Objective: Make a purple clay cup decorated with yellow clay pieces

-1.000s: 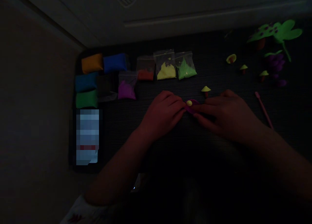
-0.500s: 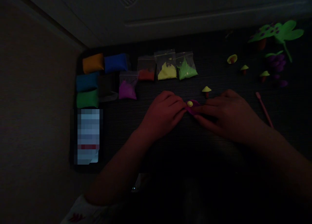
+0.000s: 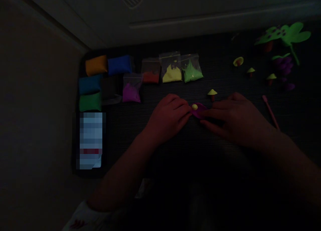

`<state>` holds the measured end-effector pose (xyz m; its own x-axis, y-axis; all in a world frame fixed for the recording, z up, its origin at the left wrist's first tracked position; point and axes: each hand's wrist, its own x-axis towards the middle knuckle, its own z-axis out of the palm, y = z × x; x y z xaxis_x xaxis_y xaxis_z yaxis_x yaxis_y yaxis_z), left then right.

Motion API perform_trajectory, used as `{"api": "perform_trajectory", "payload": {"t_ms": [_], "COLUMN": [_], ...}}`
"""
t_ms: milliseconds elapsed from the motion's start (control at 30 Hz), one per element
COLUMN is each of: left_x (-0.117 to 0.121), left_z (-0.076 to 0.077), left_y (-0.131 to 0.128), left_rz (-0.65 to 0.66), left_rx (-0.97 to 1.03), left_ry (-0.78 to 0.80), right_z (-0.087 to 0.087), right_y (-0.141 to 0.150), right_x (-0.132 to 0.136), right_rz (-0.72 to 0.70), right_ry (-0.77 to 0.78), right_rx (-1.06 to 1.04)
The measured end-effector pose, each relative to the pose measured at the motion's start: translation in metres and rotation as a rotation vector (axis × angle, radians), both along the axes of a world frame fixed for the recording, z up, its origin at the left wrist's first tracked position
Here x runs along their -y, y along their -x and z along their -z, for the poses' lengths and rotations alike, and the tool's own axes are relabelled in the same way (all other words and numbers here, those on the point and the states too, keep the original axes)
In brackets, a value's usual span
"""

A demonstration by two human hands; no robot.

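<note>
A flattened purple piece of modelling clay (image 3: 199, 111), with a small yellow clay ball (image 3: 195, 107) on its left part, lies between my hands. The fingertips of my left hand (image 3: 172, 117) are closed on its left edge. From the other side, the index finger of my right hand (image 3: 229, 117) rests at its right edge, the thumb just below; the fingertips look pinched on it, though the dim light blurs the contact. Just beyond my fingers stands a small clay mushroom (image 3: 212, 93) with a yellow cap and reddish-brown stem.
Several clay packets lie at the back left, among them a yellow bag (image 3: 172, 74), a green bag (image 3: 192, 73) and a purple bag (image 3: 131, 92). At right are more mushrooms (image 3: 271, 77), purple clay grapes (image 3: 284, 64), a green clay plant (image 3: 293, 35) and a pink tool (image 3: 271, 112). A lit screen (image 3: 90, 139) sits at left.
My right index finger has drawn back slightly to the right, showing more of the purple clay. My left hand stays nearly still. The view has shifted slightly.
</note>
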<state>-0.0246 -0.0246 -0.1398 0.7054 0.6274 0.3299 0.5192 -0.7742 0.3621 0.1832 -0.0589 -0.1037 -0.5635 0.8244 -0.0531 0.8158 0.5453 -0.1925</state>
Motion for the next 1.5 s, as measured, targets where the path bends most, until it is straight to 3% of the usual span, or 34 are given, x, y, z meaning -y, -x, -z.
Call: {"api": "perform_trajectory", "payload": {"t_ms": [733,1500], "left_x": [-0.002,0.000], "left_z": [0.004,0.001], "left_y": [0.003,0.001], "left_rz": [0.026,0.032], "left_rx": [-0.013,0.057], "left_ry": [-0.048,-0.007], "right_z": [0.007,0.019], "right_y": [-0.002,0.009], "right_x": [-0.001,0.000], "right_rz": [-0.044,0.057], "right_ry": [-0.036,-0.066], "right_rx": [-0.050,-0.157]}}
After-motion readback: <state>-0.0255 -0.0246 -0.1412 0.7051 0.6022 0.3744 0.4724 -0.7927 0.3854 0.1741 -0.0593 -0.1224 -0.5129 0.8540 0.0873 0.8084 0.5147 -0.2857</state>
